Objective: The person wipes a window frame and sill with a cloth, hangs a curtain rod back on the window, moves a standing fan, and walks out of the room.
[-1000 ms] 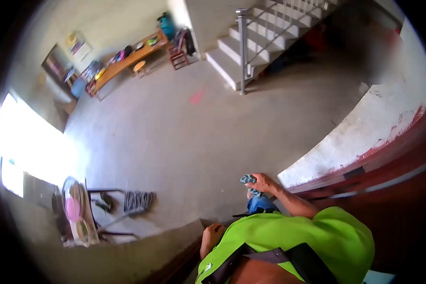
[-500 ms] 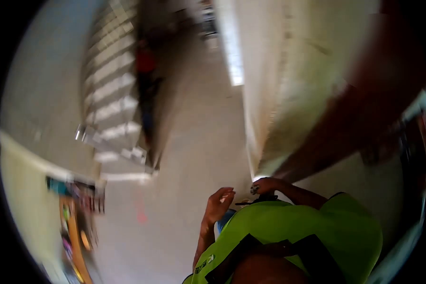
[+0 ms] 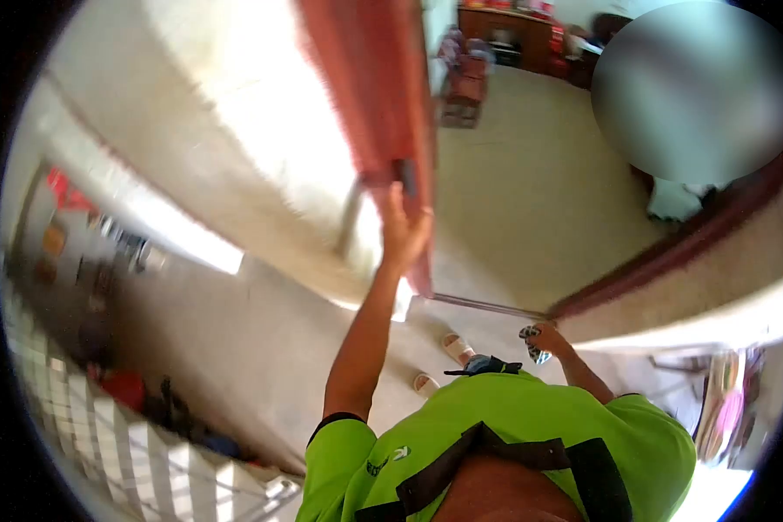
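My left hand (image 3: pixel 404 233) is raised at the red door frame (image 3: pixel 378 96), fingers apart and pointing up towards a small dark fitting (image 3: pixel 404 177) on it. Whether the fingertips touch the frame is hard to tell. Low at the right side of the doorway, my right hand (image 3: pixel 545 337) is closed on a patterned black and pale green cloth-like item (image 3: pixel 533 344). My sandalled feet (image 3: pixel 457 348) stand just before the door sill (image 3: pixel 487 306).
Beyond the doorway are a red wooden chair (image 3: pixel 465 87) and a cabinet (image 3: pixel 518 39). A large round blur covers the upper right. Stairs (image 3: pixel 130 452) lie at the lower left; a rack with a pink item (image 3: pixel 729 409) stands at the right.
The view has swung round from the stair room to the doorway. My left hand has risen from near my body to the door frame. My right hand still holds the patterned item.
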Available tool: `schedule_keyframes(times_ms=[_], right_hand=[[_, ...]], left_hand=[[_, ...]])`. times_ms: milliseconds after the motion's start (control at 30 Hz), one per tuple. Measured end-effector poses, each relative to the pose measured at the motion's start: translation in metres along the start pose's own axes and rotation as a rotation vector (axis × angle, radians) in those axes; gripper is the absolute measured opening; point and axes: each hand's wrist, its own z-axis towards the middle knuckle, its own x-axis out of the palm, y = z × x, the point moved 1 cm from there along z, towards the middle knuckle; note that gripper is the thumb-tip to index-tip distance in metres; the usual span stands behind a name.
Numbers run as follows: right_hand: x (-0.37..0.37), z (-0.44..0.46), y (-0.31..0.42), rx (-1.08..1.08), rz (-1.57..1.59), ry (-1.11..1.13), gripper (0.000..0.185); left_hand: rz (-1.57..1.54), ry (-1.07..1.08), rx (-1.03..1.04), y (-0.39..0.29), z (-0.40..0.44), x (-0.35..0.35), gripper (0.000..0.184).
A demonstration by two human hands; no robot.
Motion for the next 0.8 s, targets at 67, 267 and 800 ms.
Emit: schedule_keyframes(times_ms=[67,267,800], right_hand=[[0.011,-0.056,-0.048,-0.080,-0.179,-0.178,0.034],[0.054,-0.142,-0.236,0.206,0.092,0.058,0.038],[-0.060,-0.259,-0.264,0.343,0.773,-0.702,0.032]], left_hand=[[-0.030,-0.069,-0.054,0.001,0.017,0.008,0.067],[-0.257,-0.217,-0.084,0.035,0.040,0.052,0.022],[-0.424,0.652,0.017,-0.266,-0.132,0.487,0.025]])
